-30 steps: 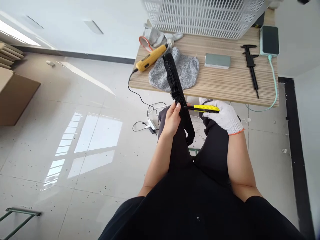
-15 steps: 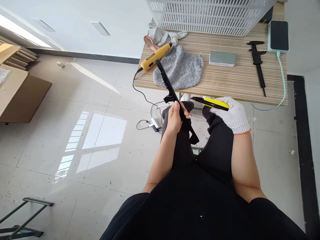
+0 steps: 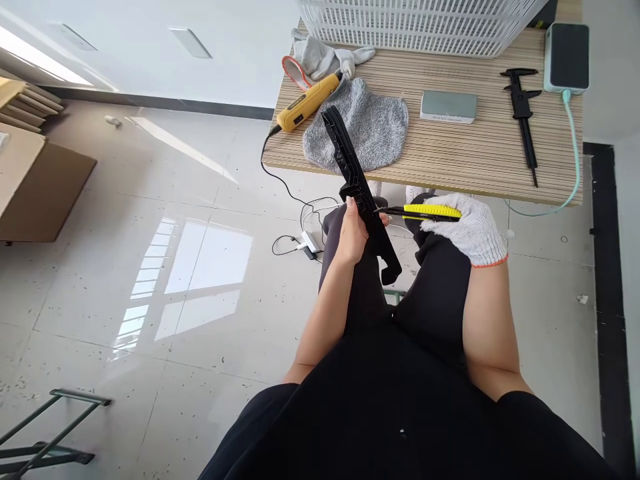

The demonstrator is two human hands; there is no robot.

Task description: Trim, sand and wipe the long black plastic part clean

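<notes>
My bare left hand [image 3: 354, 233] is closed around the middle of a long black plastic part [image 3: 350, 163], held slanting above my lap. The part has a ribbed, hollow inner side and a hooked lower end. In my right hand [image 3: 469, 227], which wears a white knit glove with an orange cuff, is a yellow and black utility knife [image 3: 431, 212]. Its dark blade points left and its tip reaches the right edge of the black part near my left fingers; whether it touches, I cannot tell.
On the wooden table [image 3: 450, 157] lie a yellow corded tool [image 3: 307, 103], a grey cloth [image 3: 373, 127], a work glove [image 3: 320, 60], a sharpening stone [image 3: 449, 107], black calipers [image 3: 523, 120] and a power bank [image 3: 567, 57]. A white basket [image 3: 415, 30] stands behind. Cables and a power adapter [image 3: 310, 243] lie on the floor.
The black part has turned, so more of its ribbed inner side shows. The knife has moved left and its blade tip is now at the part's edge.
</notes>
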